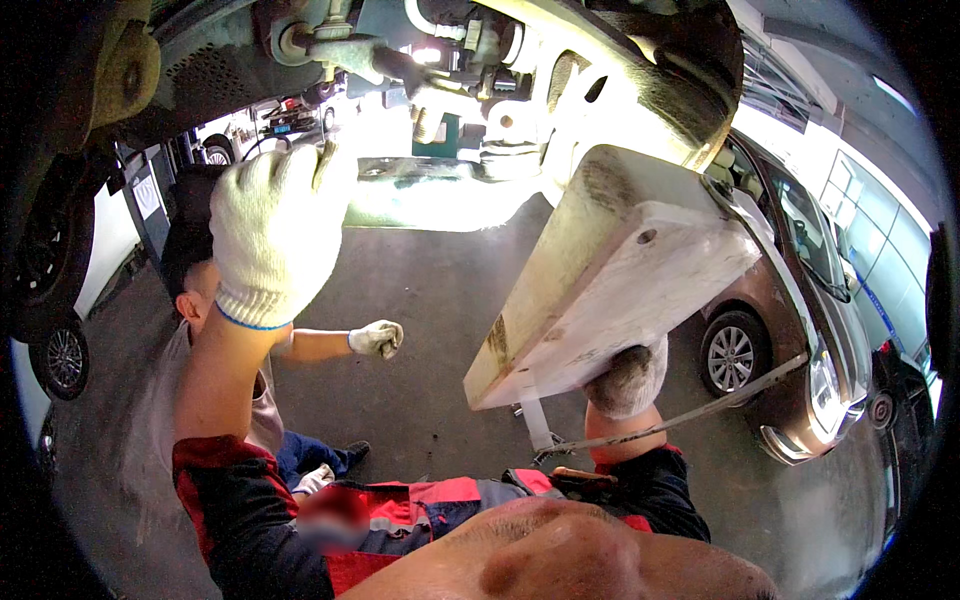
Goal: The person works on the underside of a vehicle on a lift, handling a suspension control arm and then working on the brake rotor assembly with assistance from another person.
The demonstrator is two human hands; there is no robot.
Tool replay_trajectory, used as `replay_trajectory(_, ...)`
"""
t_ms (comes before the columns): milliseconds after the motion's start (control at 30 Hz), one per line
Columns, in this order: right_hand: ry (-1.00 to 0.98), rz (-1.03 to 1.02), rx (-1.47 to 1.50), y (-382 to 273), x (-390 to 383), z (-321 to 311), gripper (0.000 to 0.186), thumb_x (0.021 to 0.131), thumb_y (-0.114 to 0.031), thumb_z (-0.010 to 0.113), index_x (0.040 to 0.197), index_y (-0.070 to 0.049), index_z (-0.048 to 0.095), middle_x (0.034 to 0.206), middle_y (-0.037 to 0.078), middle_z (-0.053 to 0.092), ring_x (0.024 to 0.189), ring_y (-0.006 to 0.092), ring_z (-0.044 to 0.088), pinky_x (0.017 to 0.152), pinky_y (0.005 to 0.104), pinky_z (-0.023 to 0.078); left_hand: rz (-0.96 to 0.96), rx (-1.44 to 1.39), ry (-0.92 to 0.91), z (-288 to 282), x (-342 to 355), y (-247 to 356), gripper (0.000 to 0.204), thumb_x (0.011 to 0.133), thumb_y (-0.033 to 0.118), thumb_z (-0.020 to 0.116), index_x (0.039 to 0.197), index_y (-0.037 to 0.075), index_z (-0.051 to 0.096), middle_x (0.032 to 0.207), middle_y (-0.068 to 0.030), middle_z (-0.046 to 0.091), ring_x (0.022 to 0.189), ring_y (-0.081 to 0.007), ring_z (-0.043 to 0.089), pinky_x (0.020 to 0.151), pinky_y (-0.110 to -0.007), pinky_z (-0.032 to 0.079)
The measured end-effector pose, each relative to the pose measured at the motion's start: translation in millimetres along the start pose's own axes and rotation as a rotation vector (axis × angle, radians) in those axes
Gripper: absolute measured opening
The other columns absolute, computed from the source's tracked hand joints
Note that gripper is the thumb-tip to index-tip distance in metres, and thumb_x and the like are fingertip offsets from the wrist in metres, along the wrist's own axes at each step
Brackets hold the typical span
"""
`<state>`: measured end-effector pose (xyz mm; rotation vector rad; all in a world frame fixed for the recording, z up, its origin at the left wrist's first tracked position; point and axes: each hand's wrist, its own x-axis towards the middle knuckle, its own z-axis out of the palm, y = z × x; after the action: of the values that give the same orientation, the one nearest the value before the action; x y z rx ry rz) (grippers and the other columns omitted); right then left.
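Observation:
My left hand (275,225), in a white knitted glove with a blue-edged cuff, is raised under the car's underside (340,45). Its fingers curl closed at the brightly lit parts, and what they grip is unclear. My right hand (625,375), in a soiled glove, holds the underside of a long, grimy pale block (600,270) with a hole in its face. The block tilts upward to the right, its upper end near the wheel arch. A thin strap (760,378) curves down beside it and crosses my right forearm. A bright curved metal part (430,205) spans behind my left hand.
A co-worker (180,370) in a dark cap is close at my left, one gloved hand (375,338) outstretched. A brown car (810,330) stands at the right. Other cars' wheels (62,362) show at the left. A metal post (535,425) on the grey floor (420,290) shows below the block.

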<state>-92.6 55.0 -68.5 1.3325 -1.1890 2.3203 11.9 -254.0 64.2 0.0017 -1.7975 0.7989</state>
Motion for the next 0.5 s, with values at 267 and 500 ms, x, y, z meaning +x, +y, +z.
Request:
replay_trajectory(267, 0.045, 0.112, -0.125, -2.0, -3.0, -7.1, 0.06, 0.095, -0.036, 0.062, 0.14, -0.001, 0.043, 0.131, 0.014, 0.058, 0.112, 0.0314, 0.061, 0.095, 0.0478, 0.053, -0.047, 0.035, -0.063, -10.5, -0.3, 6.7, 0.047, 0.07, 0.015, 0.066, 0.117, 0.012, 0.064, 0.097, -0.0052, 0.063, 0.09, -0.0261, 0.061, 0.078, -0.043, 0.049)
replay_trajectory(500, 0.06, 0.102, -0.109, 3.1, -3.9, -4.7, 0.061, 0.094, -0.037, 0.064, 0.139, -0.001, 0.044, 0.129, 0.014, 0.058, 0.113, 0.0303, 0.061, 0.094, 0.0464, 0.053, -0.013, 0.061, -0.035, -16.4, 1.9, 1.7, 0.043, 0.073, 0.014, 0.065, 0.116, 0.011, 0.064, 0.096, -0.0042, 0.063, 0.089, -0.0252, 0.062, 0.078, -0.042, 0.049)
